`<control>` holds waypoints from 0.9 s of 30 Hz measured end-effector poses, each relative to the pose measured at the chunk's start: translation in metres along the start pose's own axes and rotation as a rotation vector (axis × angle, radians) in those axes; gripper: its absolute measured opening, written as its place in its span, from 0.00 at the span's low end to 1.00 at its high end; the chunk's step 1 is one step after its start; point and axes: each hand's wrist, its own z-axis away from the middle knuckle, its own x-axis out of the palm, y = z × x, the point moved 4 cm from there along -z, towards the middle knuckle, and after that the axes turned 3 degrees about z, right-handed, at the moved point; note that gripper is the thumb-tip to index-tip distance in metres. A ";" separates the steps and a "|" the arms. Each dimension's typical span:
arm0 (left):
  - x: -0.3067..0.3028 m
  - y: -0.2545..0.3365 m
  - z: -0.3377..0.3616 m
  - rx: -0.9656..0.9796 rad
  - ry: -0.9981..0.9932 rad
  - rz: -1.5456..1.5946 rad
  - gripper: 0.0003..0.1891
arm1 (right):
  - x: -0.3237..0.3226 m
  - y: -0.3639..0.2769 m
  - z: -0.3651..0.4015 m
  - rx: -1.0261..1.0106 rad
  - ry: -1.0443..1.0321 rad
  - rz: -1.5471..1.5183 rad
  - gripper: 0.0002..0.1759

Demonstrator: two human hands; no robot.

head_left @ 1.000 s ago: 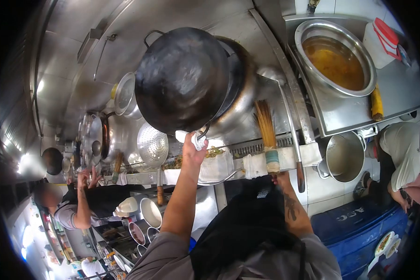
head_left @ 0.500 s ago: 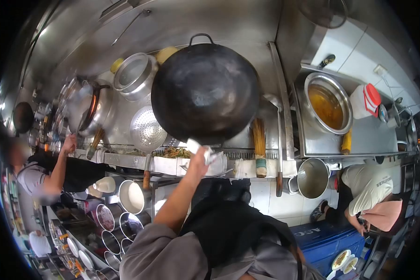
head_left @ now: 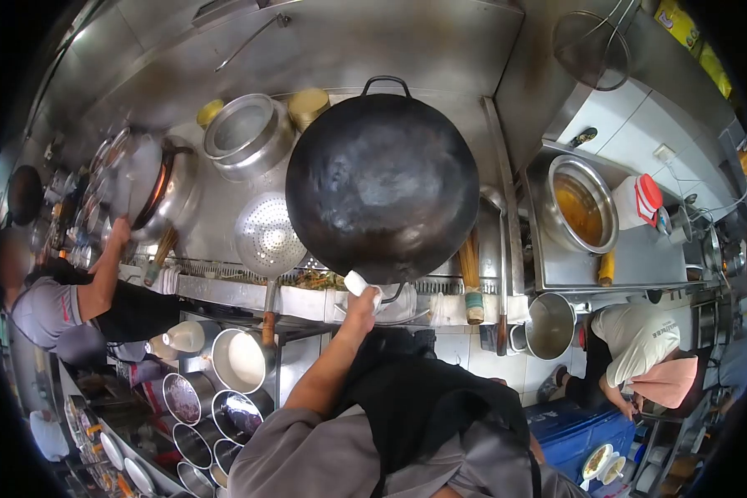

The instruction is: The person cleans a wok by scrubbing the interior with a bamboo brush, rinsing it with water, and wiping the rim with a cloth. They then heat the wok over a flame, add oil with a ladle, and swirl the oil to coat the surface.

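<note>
My left hand (head_left: 359, 314) is closed around a folded white cloth (head_left: 357, 284) at the near rim of a large black wok (head_left: 382, 187). Through the cloth it grips the near loop handle (head_left: 397, 294), part of which shows to the right of my fingers. A second loop handle (head_left: 387, 80) stands at the wok's far side. No food can be made out on the wok's dark, shiny surface. My right hand is out of sight. Left of the wok lies a perforated strainer (head_left: 267, 235) with a wooden handle; a bamboo brush (head_left: 471, 278) is on the right.
A steel pot (head_left: 242, 137) stands behind on the left. On the right counter are a basin of brown liquid (head_left: 579, 207) and a red-lidded container (head_left: 639, 199). One co-worker (head_left: 79, 299) holds a pan at left; another person (head_left: 635, 340) bends over at right.
The view has shifted, and the wok now appears farther right and slightly lower. My left hand has stayed at its near rim with the cloth; more of the near handle shows.
</note>
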 end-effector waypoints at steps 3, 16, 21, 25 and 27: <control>0.007 0.005 0.008 -0.006 -0.007 0.048 0.20 | 0.001 -0.005 -0.001 0.000 0.011 -0.007 0.23; -0.005 -0.008 -0.011 0.040 -0.019 0.015 0.18 | 0.003 -0.014 -0.008 -0.017 0.020 -0.017 0.23; 0.001 -0.003 -0.004 0.022 0.006 0.040 0.19 | 0.003 -0.013 -0.011 -0.022 0.022 -0.018 0.23; 0.005 0.001 0.001 0.034 -0.005 0.048 0.19 | 0.004 -0.009 -0.017 -0.026 0.026 -0.022 0.23; 0.002 -0.002 -0.002 0.031 0.002 0.045 0.19 | 0.002 -0.005 -0.024 -0.032 0.026 -0.013 0.23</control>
